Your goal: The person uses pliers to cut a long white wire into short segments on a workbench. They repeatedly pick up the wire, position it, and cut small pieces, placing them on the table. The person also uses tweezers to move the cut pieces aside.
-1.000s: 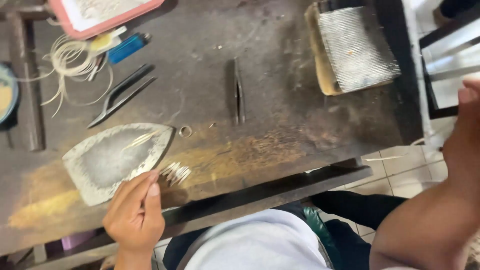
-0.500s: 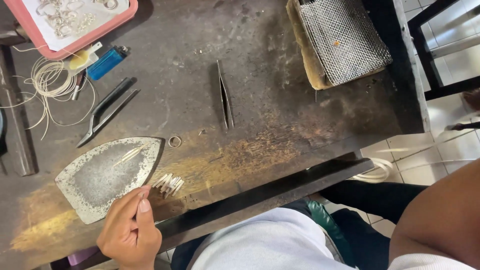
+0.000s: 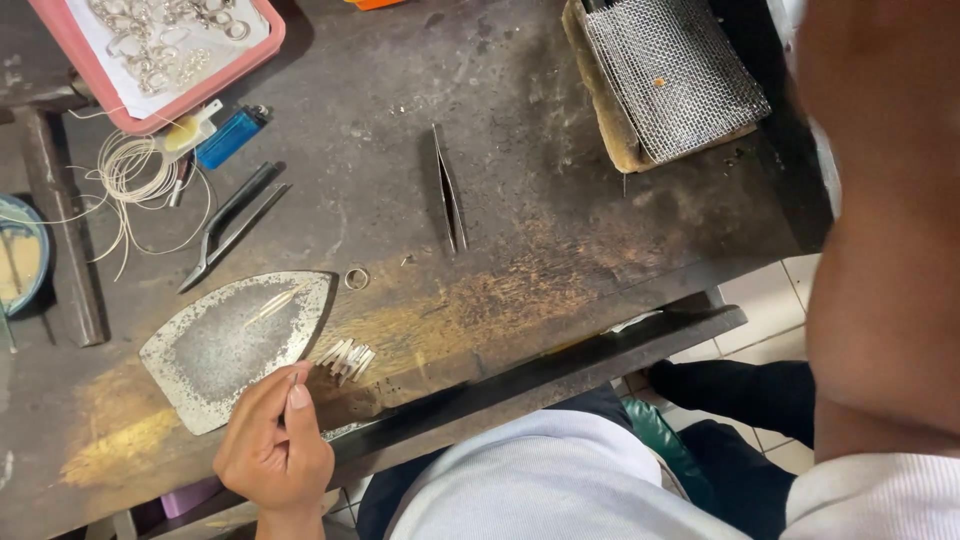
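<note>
My left hand (image 3: 272, 450) rests at the bench's near edge, thumb pressed against the index finger in a pinch. I cannot see anything between the fingertips. Just right of them lies a small cluster of short silver tube pieces (image 3: 345, 358). The fingertips touch the near corner of a flat iron-shaped steel plate (image 3: 225, 345), on which a thin wire lies. A small ring (image 3: 356, 278) sits beyond the plate. My right forearm (image 3: 880, 250) fills the right side, blurred and close to the camera; its hand is out of frame.
Steel tweezers (image 3: 449, 200) lie mid-bench, dark tweezers (image 3: 232, 225) further left. A blue lighter (image 3: 230, 135), coiled wire (image 3: 135, 165) and a pink tray (image 3: 262, 45) of silver rings sit far left. A wire mesh block (image 3: 670, 75) stands far right.
My right arm has risen in front of the camera and now covers the right side. The left hand has closed from spread fingers into a pinch beside the plate.
</note>
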